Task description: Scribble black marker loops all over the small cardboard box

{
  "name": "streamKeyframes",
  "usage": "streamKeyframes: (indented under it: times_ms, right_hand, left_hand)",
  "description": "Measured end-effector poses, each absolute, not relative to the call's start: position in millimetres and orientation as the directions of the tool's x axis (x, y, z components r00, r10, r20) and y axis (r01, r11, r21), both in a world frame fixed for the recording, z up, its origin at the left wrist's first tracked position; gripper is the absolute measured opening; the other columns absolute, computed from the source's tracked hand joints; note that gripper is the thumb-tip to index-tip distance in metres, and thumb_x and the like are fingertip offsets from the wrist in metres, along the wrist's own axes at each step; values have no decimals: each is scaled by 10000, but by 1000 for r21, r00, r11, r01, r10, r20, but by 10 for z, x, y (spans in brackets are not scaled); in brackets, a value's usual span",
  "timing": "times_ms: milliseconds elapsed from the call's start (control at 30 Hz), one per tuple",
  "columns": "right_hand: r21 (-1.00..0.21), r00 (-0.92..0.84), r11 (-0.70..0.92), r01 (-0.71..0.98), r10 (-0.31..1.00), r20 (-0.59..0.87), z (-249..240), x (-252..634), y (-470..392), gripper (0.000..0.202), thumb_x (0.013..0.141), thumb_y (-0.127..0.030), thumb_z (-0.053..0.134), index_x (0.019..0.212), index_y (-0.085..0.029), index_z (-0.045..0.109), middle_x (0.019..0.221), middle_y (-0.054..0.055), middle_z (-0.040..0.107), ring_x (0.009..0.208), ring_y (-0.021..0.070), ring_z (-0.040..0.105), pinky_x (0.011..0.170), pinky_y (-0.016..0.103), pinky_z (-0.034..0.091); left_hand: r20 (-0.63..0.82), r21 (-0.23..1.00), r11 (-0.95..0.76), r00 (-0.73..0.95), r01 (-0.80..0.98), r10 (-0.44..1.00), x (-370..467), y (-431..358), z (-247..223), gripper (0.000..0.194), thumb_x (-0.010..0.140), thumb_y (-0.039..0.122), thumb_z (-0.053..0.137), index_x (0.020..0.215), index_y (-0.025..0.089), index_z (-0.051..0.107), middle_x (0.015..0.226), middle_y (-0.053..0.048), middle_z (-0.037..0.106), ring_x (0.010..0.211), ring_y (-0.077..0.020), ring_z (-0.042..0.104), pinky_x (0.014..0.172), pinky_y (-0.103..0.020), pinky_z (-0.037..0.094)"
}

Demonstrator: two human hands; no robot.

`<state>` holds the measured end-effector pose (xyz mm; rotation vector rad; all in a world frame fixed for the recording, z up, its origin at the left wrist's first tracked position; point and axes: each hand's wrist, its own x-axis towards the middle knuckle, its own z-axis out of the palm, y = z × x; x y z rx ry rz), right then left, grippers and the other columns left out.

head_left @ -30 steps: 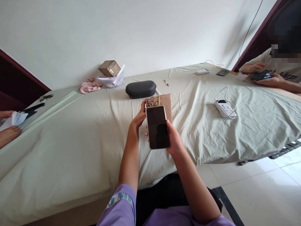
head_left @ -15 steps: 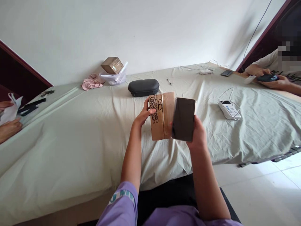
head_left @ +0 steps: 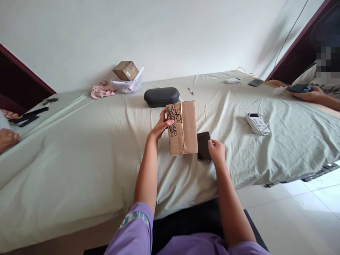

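My left hand (head_left: pixel 161 126) grips the left side of a cardboard box (head_left: pixel 189 127), its thumb pressed on the front face. Black looped scribbles cover the upper left of that face, and a pale seam runs down it. Just right of the box, a dark smartphone (head_left: pixel 203 146) sits low near the cloth, its left edge meeting or passing behind the box. My right hand (head_left: pixel 217 150) is closed on the phone's right edge. Whether the phone rests on the cloth I cannot tell. Behind the box lies a black zip case (head_left: pixel 161 97).
A pen (head_left: pixel 191 91), a white corded device (head_left: pixel 256 123), a white power strip (head_left: pixel 232 80) and another phone (head_left: pixel 255 82) lie on the cloth-covered surface (head_left: pixel 79 152). A plastic basin (head_left: pixel 130 86) carries a small box (head_left: pixel 125 71) beside pink cloth (head_left: pixel 102 89). Other people's hands show at both sides.
My right hand has lowered the phone from in front of the box's right edge to beside its lower right. My left hand keeps its hold on the box, which turned slightly.
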<state>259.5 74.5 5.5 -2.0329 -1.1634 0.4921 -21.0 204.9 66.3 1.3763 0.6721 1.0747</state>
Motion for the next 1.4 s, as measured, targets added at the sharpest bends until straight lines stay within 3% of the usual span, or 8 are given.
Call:
streamKeyframes:
  times_ms: [167, 333, 500, 633, 900, 1100, 1267, 1400]
  right_hand:
    - [-631, 504, -407, 661, 863, -29, 140, 2660, 686, 512, 1013, -425, 495, 1234, -115, 838, 1173, 192, 822, 1110, 346, 750, 932, 382, 522]
    - [-585, 460, -404, 703, 886, -60, 238, 2611, 641, 557, 1052, -446, 495, 1395, -108, 775, 1370, 212, 777, 1309, 377, 704, 1073, 421, 517]
    - [-572, 465, -414, 708, 883, -64, 226, 2515, 652, 600, 1058, -466, 496, 1495, -110, 702, 1433, 235, 729, 1376, 367, 660, 1139, 443, 488]
    - [-553, 471, -419, 720, 880, -53, 181, 2539, 666, 602, 1044, -492, 491, 1494, -152, 703, 1421, 214, 741, 1421, 418, 590, 1169, 543, 444]
    - [-532, 491, -465, 707, 865, -102, 285, 2472, 725, 662, 1026, -511, 492, 1580, -170, 614, 1511, 219, 665, 1421, 464, 535, 1145, 591, 436]
    - [-519, 327, -325, 790, 941, -92, 443, 2206, 901, 596, 1052, -491, 482, 1545, -198, 642, 1573, 193, 625, 1437, 453, 506, 1185, 625, 377]
    - [-428, 204, -233, 873, 972, -113, 484, 2031, 1372, 633, 1062, -463, 508, 1601, -138, 573, 1569, 229, 628, 1476, 475, 498, 1203, 639, 346]
    - [-317, 214, -223, 922, 975, -62, 328, 1877, 1711, 545, 1074, -412, 520, 1514, -105, 615, 1549, 281, 598, 1447, 479, 517, 1152, 602, 387]
  left_hand:
    - [215, 972, -159, 392, -171, 894, -247, 2044, 665, 1064, 674, 635, 887, 1576, 365, 391, 1466, -117, 611, 1330, -401, 635, 1070, -526, 532]
    - [261, 962, -218, 317, -165, 912, -371, 2100, 637, 1037, 649, 631, 906, 1537, 369, 439, 1571, -113, 546, 1439, -411, 565, 1146, -539, 517]
    - [289, 950, -239, 276, -198, 917, -493, 2148, 605, 942, 636, 636, 910, 1422, 341, 483, 1518, -103, 593, 1488, -407, 537, 1206, -529, 482]
    - [269, 950, -218, 228, -223, 936, -537, 2124, 602, 882, 648, 632, 897, 1383, 336, 511, 1479, -101, 621, 1438, -386, 579, 1146, -479, 518]
    - [239, 946, -181, 201, -268, 950, -610, 2125, 555, 881, 668, 650, 876, 1404, 324, 518, 1474, -115, 638, 1376, -364, 626, 1088, -453, 538]
    - [230, 951, -175, 202, -255, 952, -614, 2119, 579, 879, 667, 655, 871, 1396, 319, 515, 1486, -121, 630, 1415, -381, 602, 1100, -460, 534]
    - [225, 953, -169, 211, -252, 951, -571, 2074, 641, 927, 646, 644, 888, 1418, 304, 502, 1485, -133, 625, 1436, -399, 592, 1158, -496, 513]
    - [253, 947, -196, 212, -254, 944, -540, 2049, 667, 969, 645, 638, 890, 1472, 330, 491, 1501, -126, 617, 1449, -401, 587, 1180, -510, 502]
